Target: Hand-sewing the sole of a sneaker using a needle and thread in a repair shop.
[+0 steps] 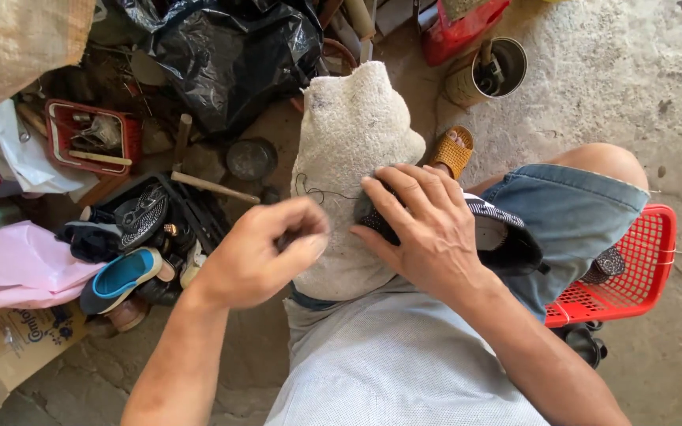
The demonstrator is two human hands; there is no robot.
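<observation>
Pressing dark shoe (507, 237) onto towel-covered knee (349, 150), right hand (428, 233) fingers spread | left hand (258, 256) fingers pinched on thread (317, 193) | red basket (633, 268) beside thigh

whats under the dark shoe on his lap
A whitish towel lies over the knee beneath the dark shoe. The right hand covers the shoe's front, so the contact there is hidden.
</observation>
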